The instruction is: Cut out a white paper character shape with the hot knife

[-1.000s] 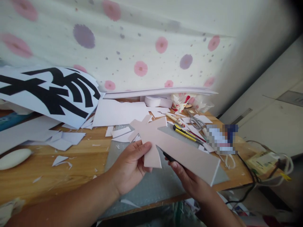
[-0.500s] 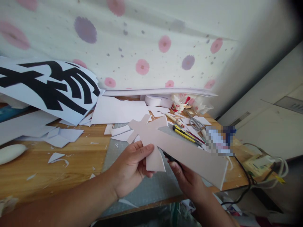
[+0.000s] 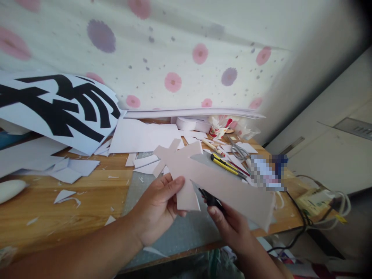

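My left hand (image 3: 161, 199) grips a pale cut-out board shape (image 3: 229, 188), thumb on top and fingers beneath. Several short arms branch from the shape's left end, and a long wide strip runs to the right. In my right hand (image 3: 232, 224) is a black utility knife (image 3: 213, 200), its tip pointing left into the gap between the short lower arm and the long strip. Whether the blade touches the board I cannot tell. Below both hands lies a grey-green cutting mat (image 3: 186, 232).
A yellow utility knife (image 3: 225, 163), a marker (image 3: 213, 147) and scissors (image 3: 240, 151) lie behind the board. Paper offcuts (image 3: 69, 170) litter the wooden table (image 3: 95, 201). A white sheet with black strokes (image 3: 58, 108) stands left. Cables (image 3: 305, 221) hang at the right edge.
The black knife has come further out from under the long strip, and more of its handle shows. My left hand keeps its grip; the whole view has shifted slightly.
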The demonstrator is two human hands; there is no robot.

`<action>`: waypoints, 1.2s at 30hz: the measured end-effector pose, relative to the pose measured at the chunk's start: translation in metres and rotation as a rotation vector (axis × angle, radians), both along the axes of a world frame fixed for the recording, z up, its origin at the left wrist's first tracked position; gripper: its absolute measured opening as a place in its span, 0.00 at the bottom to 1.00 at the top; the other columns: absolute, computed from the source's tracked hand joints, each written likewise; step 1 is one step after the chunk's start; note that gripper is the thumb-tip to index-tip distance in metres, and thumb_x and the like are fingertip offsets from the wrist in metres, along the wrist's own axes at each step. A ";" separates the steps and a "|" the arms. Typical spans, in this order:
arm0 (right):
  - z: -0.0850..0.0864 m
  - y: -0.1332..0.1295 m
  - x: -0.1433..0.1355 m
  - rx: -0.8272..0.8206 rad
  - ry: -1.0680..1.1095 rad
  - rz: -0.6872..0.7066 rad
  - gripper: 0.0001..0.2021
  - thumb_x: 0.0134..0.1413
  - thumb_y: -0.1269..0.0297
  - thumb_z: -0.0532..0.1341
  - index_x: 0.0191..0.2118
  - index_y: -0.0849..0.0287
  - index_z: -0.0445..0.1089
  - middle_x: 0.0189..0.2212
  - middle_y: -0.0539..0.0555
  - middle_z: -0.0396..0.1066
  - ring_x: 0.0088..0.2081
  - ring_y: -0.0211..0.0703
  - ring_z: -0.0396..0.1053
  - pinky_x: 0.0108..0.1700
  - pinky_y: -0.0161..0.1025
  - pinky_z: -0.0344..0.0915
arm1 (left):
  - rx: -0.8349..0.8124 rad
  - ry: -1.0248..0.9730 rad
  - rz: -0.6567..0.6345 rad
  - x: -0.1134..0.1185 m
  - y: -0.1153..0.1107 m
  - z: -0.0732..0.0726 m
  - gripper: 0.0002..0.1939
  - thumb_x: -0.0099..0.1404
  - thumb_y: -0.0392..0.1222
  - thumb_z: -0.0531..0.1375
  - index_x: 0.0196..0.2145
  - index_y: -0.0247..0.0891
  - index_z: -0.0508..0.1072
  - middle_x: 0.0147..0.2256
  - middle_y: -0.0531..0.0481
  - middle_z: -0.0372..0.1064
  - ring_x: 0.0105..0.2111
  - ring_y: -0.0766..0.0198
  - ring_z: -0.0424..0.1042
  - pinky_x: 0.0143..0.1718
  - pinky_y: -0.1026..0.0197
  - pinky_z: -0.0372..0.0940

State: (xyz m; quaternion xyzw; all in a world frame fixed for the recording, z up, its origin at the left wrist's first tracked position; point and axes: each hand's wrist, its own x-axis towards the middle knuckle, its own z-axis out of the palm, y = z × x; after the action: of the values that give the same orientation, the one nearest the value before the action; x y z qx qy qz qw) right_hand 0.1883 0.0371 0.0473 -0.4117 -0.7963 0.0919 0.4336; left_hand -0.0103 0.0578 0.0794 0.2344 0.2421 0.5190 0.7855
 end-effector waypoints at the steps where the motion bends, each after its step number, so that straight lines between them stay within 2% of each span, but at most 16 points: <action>1: 0.003 0.000 -0.001 0.022 0.000 0.037 0.19 0.68 0.52 0.55 0.57 0.53 0.72 0.47 0.58 0.80 0.48 0.53 0.79 0.52 0.46 0.75 | -0.005 -0.005 0.014 -0.001 0.001 -0.001 0.16 0.48 0.43 0.77 0.25 0.33 0.76 0.18 0.54 0.70 0.16 0.72 0.67 0.14 0.73 0.63; 4: 0.010 0.000 -0.003 0.070 0.007 0.080 0.19 0.68 0.54 0.56 0.60 0.53 0.69 0.49 0.57 0.79 0.50 0.51 0.78 0.52 0.43 0.75 | 0.002 -0.010 0.008 -0.002 0.003 -0.002 0.15 0.49 0.42 0.77 0.27 0.33 0.77 0.19 0.54 0.71 0.16 0.71 0.67 0.14 0.73 0.64; 7: 0.011 0.002 -0.002 -0.021 0.022 0.079 0.19 0.68 0.50 0.55 0.57 0.51 0.70 0.42 0.54 0.82 0.40 0.48 0.81 0.42 0.38 0.78 | 0.017 -0.018 -0.041 -0.002 0.002 -0.001 0.15 0.50 0.43 0.76 0.26 0.32 0.77 0.18 0.54 0.70 0.15 0.72 0.65 0.13 0.72 0.63; 10: 0.003 0.007 -0.001 -0.123 0.069 0.099 0.19 0.67 0.45 0.54 0.52 0.48 0.74 0.33 0.52 0.81 0.30 0.48 0.79 0.32 0.40 0.77 | 0.018 -0.027 -0.073 -0.001 0.000 0.002 0.15 0.50 0.43 0.76 0.26 0.32 0.77 0.17 0.54 0.69 0.14 0.73 0.64 0.14 0.73 0.63; 12: -0.005 0.012 0.001 -0.128 0.089 0.058 0.21 0.65 0.42 0.53 0.48 0.46 0.76 0.29 0.51 0.80 0.28 0.50 0.78 0.29 0.43 0.76 | 0.012 -0.028 -0.102 0.000 -0.002 0.003 0.15 0.50 0.44 0.76 0.27 0.32 0.77 0.18 0.53 0.70 0.14 0.73 0.65 0.14 0.73 0.64; 16: -0.008 0.016 0.005 -0.178 0.007 -0.034 0.23 0.63 0.39 0.52 0.45 0.45 0.78 0.29 0.54 0.80 0.34 0.56 0.78 0.33 0.46 0.77 | 0.013 -0.029 -0.157 -0.001 -0.004 0.003 0.16 0.50 0.45 0.76 0.30 0.31 0.79 0.20 0.52 0.71 0.14 0.72 0.65 0.13 0.71 0.64; 21: 0.018 0.008 0.010 -0.256 -0.100 0.112 0.19 0.62 0.45 0.57 0.51 0.45 0.77 0.38 0.54 0.80 0.38 0.54 0.79 0.35 0.44 0.78 | 0.024 -0.025 -0.208 -0.003 -0.007 0.002 0.16 0.52 0.45 0.75 0.33 0.31 0.79 0.22 0.50 0.72 0.15 0.71 0.67 0.14 0.71 0.65; 25: 0.029 0.005 0.008 -0.244 -0.089 0.138 0.18 0.63 0.49 0.57 0.52 0.46 0.76 0.41 0.54 0.79 0.39 0.53 0.79 0.38 0.44 0.77 | 0.033 -0.028 -0.238 -0.003 -0.008 0.001 0.15 0.55 0.44 0.73 0.35 0.31 0.79 0.24 0.48 0.74 0.18 0.70 0.68 0.16 0.71 0.66; 31: 0.026 0.009 0.008 -0.260 -0.090 0.115 0.16 0.62 0.49 0.59 0.49 0.46 0.77 0.40 0.55 0.79 0.40 0.53 0.78 0.39 0.44 0.78 | 0.059 -0.070 -0.265 -0.003 -0.007 -0.001 0.12 0.57 0.44 0.72 0.31 0.32 0.79 0.20 0.51 0.70 0.15 0.71 0.66 0.14 0.72 0.66; 36: 0.014 0.010 0.007 -0.263 -0.057 0.095 0.18 0.63 0.45 0.57 0.49 0.47 0.77 0.41 0.53 0.79 0.41 0.50 0.78 0.41 0.42 0.78 | 0.061 -0.058 -0.241 -0.001 -0.008 0.000 0.14 0.56 0.45 0.73 0.30 0.31 0.79 0.19 0.51 0.70 0.15 0.71 0.66 0.14 0.72 0.65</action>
State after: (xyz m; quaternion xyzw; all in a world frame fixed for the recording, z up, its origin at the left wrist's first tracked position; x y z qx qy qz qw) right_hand 0.1953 0.0472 0.0615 -0.4295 -0.8079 0.2041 0.3481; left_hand -0.0113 0.0494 0.0797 0.2706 0.1735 0.4346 0.8413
